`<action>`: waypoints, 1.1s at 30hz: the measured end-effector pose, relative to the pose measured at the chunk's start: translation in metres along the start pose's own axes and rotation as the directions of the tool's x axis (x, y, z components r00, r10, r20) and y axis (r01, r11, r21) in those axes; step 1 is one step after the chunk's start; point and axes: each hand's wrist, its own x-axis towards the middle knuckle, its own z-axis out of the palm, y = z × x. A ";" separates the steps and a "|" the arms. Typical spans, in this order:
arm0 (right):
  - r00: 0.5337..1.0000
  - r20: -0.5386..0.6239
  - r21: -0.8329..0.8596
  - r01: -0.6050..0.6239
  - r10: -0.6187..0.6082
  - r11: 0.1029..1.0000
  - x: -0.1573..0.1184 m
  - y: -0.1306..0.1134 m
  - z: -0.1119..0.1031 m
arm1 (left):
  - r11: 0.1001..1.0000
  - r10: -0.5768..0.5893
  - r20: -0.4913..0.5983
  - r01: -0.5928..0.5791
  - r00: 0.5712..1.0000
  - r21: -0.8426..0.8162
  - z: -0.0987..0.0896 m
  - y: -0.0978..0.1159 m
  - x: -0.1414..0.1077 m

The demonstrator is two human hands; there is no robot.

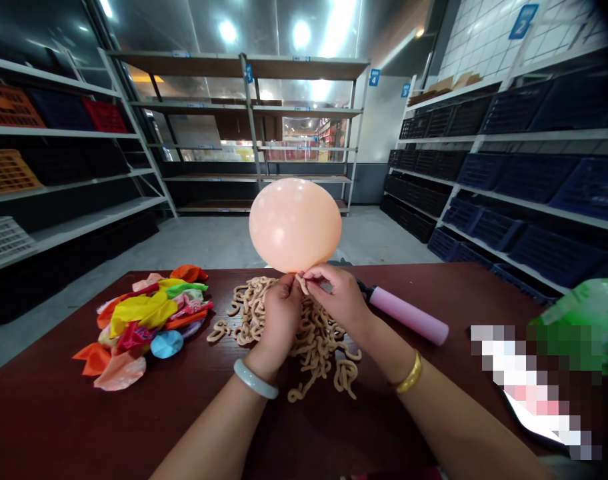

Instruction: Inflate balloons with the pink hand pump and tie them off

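Observation:
A blown-up peach balloon (295,225) stands above the table with its neck pointing down. My left hand (284,308) is closed, thumb and fingers pinching the balloon at its neck. My right hand (338,295) is closed too, its thumb and forefinger on the stretched neck end just beside the left thumb. Whether the neck is knotted I cannot tell. Under both hands lies a loose pile of tan, curly, rope-like pieces (324,347), partly hidden by my left hand. A pink cylindrical balloon pump (409,315) with a black end rests right of my right hand.
Flat balloons in many colours (144,313) lie heaped on the left of the dark red table (194,427). At the right are a pixelated flat object (529,393) and a green plastic bag (584,313). Metal shelves (304,112) stand behind; dark crates (514,177) fill the right racks.

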 end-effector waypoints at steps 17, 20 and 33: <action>0.977 -0.010 -0.116 -0.213 0.213 0.970 0.000 -0.003 0.002 | 0.812 0.258 0.057 -0.248 0.964 0.529 -0.009 0.002 -0.002; 0.978 0.010 -0.139 -0.205 0.209 0.969 -0.001 -0.002 0.004 | 0.772 0.269 0.058 -0.251 0.961 0.583 -0.009 0.002 -0.001; 0.998 -0.062 -0.433 -0.036 0.010 0.901 -0.007 -0.010 0.005 | 0.996 0.000 0.021 -0.002 1.000 0.084 0.004 0.008 -0.003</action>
